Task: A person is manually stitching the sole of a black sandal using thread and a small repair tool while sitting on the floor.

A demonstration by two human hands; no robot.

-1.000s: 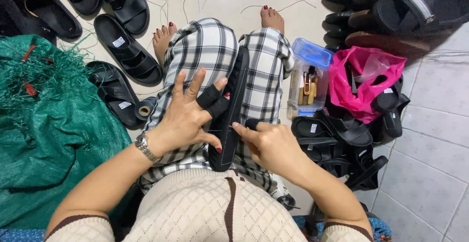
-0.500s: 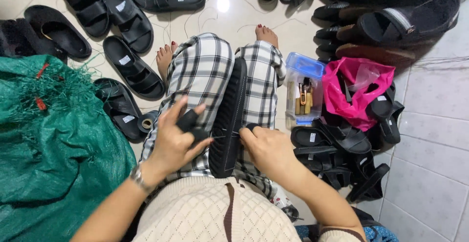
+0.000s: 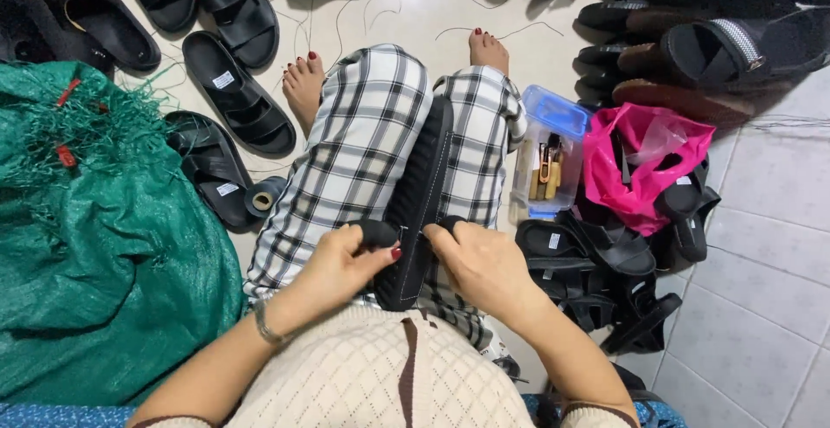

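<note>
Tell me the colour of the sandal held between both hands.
Black sandal, seen best in the head view.

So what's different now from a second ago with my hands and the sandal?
The left hand, fingers spread a second ago, has closed around the strap. The black sandal now lies lower between the knees, on edge. The right hand keeps pinching its rim. The green net sack and pink bag stayed put.

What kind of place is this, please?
Probably a small home shoe workshop. A person sits on the tiled floor among many black sandals, both hands on one sandal, beside a green sack.
</note>
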